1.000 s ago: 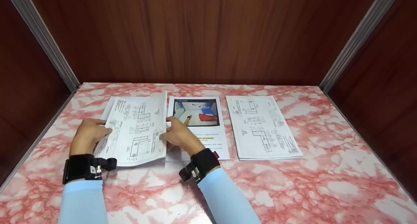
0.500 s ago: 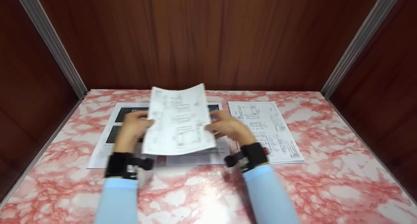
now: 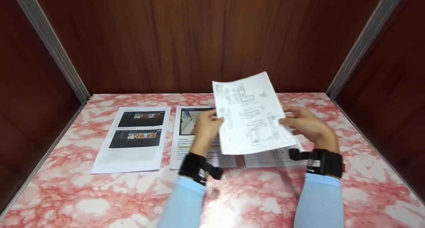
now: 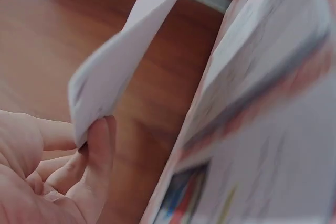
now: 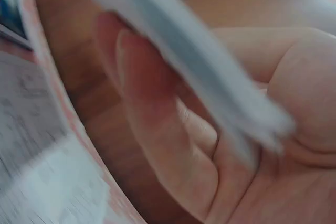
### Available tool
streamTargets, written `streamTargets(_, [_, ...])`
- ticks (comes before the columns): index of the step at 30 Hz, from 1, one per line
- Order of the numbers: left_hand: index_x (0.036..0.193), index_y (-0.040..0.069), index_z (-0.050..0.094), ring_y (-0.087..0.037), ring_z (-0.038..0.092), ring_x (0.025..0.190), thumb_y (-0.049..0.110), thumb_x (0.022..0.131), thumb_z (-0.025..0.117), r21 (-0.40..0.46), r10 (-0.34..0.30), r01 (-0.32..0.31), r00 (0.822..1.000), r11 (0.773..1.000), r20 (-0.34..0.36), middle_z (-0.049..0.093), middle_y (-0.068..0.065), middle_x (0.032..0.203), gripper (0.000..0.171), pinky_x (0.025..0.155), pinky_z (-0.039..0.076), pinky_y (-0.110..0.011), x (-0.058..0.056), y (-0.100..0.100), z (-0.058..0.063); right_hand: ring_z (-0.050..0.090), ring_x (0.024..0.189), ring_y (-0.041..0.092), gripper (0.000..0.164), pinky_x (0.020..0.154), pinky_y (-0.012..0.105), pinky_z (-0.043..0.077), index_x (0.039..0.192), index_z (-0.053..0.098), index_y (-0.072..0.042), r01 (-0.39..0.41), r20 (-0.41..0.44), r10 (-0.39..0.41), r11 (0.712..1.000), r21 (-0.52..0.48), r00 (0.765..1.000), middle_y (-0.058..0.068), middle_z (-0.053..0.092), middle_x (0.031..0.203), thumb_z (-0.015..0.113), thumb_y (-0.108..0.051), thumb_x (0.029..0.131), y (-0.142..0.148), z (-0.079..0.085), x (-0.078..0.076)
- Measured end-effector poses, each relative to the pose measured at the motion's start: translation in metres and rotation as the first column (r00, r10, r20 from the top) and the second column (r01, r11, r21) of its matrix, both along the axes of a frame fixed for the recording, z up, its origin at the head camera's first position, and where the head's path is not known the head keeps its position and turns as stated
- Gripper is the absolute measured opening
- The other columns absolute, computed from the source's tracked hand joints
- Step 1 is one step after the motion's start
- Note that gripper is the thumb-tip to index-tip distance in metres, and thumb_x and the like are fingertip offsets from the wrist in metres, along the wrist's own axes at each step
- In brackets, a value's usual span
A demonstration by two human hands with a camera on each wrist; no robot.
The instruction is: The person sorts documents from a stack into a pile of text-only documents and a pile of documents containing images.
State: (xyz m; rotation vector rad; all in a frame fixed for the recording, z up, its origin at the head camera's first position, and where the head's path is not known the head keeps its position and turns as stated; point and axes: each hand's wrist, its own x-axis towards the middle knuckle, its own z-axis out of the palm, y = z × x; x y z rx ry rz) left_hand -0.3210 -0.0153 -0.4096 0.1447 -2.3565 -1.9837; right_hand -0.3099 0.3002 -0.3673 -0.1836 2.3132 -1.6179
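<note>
A stack of paper sheets [image 3: 252,121] printed with technical drawings is held up above the table, bowed slightly between both hands. My left hand [image 3: 208,126] pinches its left edge, and my right hand [image 3: 307,123] pinches the right edge. In the left wrist view the thumb and fingers close on the edge of the paper [image 4: 105,85]; in the right wrist view the layered edges of the stack [image 5: 194,51] lie between thumb and fingers. Beneath it, mostly hidden, lies another stack of drawings [image 3: 272,159] on the table.
Left on the marbled red-and-white table [image 3: 93,204] lies a printed page [image 3: 132,158] with two dark pictures. Beside it, a page with a photo and highlighted text [image 3: 181,151] is partly covered by my left arm. Wood panels [image 3: 186,38] enclose the back and sides.
Both hands have lifted the stack of paper sheets off the left page and carried it right, from over the left pile to above the right-hand drawings. The page with dark pictures is now uncovered.
</note>
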Motion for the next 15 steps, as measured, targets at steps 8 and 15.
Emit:
streamTargets(8, [0.150,-0.006,0.060,-0.028,0.078,0.111,-0.004,0.094,0.068,0.025,-0.132,0.132,0.991,0.991,0.029,0.079,-0.023,0.127,0.056,0.095,0.064,-0.032,0.011,0.049,-0.019,0.076,0.092,0.009,0.047,0.081,0.029,0.064,0.151,0.044,-0.004,0.054,0.081,-0.051,0.998,-0.029,0.995,-0.010,0.079,0.105,0.062,-0.015,0.110,0.056,-0.023,0.010])
streamTargets(15, [0.140,-0.005,0.069,-0.018,0.074,0.107,-0.010,0.089,0.067,0.004,-0.193,0.193,0.981,0.981,-0.015,0.080,-0.021,0.124,0.051,0.091,0.062,-0.026,0.017,0.067,-0.032,0.077,0.089,0.009,0.027,0.080,0.028,0.063,0.137,0.058,-0.015,0.100,0.099,-0.087,0.986,-0.132,0.991,-0.008,0.081,0.104,0.061,-0.011,0.110,0.078,-0.048,0.009])
